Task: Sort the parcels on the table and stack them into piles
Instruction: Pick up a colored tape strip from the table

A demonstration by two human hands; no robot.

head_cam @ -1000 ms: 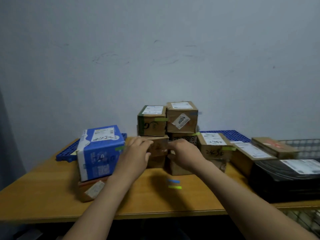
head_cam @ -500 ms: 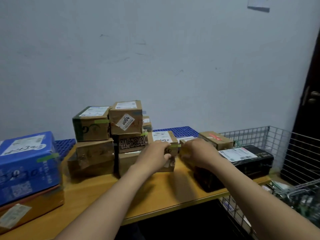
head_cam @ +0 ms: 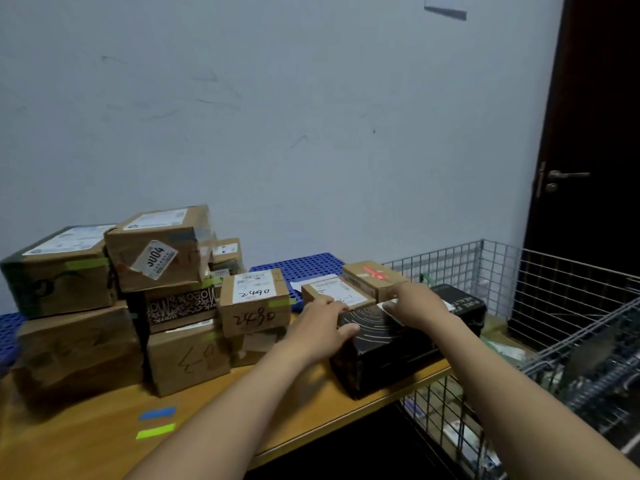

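Note:
A large black parcel [head_cam: 388,351] lies at the right end of the wooden table [head_cam: 86,431]. My left hand [head_cam: 322,323] rests on its top left corner with the thumb on the near face. My right hand [head_cam: 415,303] lies flat on its top, over a white label. Behind it sit a flat brown parcel [head_cam: 337,292] and a brown box with red tape [head_cam: 374,277]. To the left stand cardboard parcels in piles, among them the box marked 2490 [head_cam: 254,303] and the box labelled 3004 [head_cam: 156,254].
A wire mesh cage [head_cam: 554,306] stands against the table's right end, with items inside. A dark door [head_cam: 595,133] is at the far right. Blue perforated mats [head_cam: 304,266] lie along the wall. Blue and green tape strips [head_cam: 156,422] mark the near table top.
My view has swung right. Both hands left the small boxes in the middle pile and moved right onto the black parcel.

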